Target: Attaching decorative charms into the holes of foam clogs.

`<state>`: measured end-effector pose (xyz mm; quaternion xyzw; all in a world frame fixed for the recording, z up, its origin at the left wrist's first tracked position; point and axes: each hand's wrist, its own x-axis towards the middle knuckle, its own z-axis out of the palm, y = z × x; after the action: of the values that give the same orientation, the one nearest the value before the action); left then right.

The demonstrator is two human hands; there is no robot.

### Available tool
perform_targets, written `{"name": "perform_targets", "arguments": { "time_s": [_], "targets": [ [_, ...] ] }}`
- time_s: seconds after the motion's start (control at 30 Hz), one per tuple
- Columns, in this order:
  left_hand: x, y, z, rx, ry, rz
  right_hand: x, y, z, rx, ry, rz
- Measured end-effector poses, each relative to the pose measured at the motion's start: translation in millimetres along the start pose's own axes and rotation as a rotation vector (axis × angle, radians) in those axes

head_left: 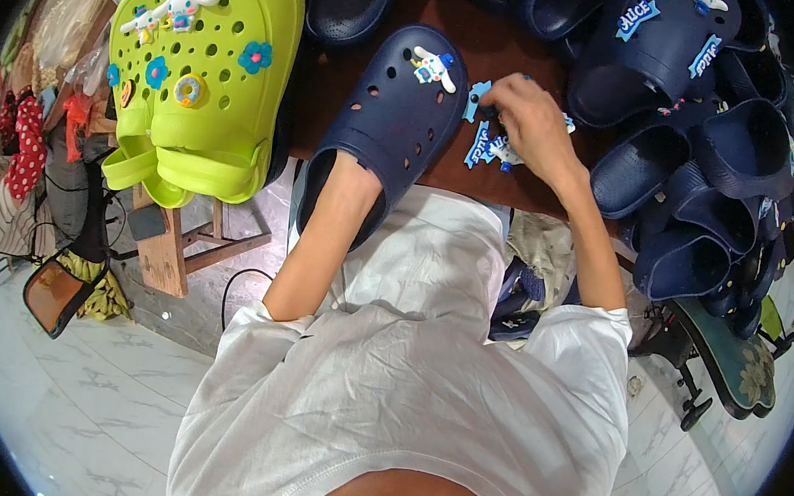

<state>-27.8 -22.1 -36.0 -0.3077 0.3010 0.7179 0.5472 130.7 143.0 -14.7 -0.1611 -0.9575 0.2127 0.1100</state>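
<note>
A navy clog with round holes lies tilted at the middle of the table, one white-and-blue character charm fixed near its toe. My left hand is inside it through the heel opening, so its fingers are hidden. To the right of the clog, my right hand bends down with its fingers drawn together, the tips on a light blue shoe charm. Beneath and beside that hand lie several loose charms, among them a blue banner-shaped charm. The right palm partly covers them.
Lime-green clogs with flower, donut and character charms stand at the left. Navy clogs are heaped at the right, one large one bearing charms. The brown tabletop ends just before my lap. A wooden stool stands at lower left.
</note>
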Motion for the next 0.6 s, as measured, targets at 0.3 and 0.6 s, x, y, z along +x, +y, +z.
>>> {"name": "perform_targets", "arguments": {
  "time_s": [0.3,0.6],
  "targets": [
    [-10,-5,0,-0.006,-0.009,0.061,21,2,9,-0.119,0.010,-0.050],
    [-8,-11,6,-0.016,-0.055,0.128,6,-5,0,-0.020,0.113,0.068]
  ]
}}
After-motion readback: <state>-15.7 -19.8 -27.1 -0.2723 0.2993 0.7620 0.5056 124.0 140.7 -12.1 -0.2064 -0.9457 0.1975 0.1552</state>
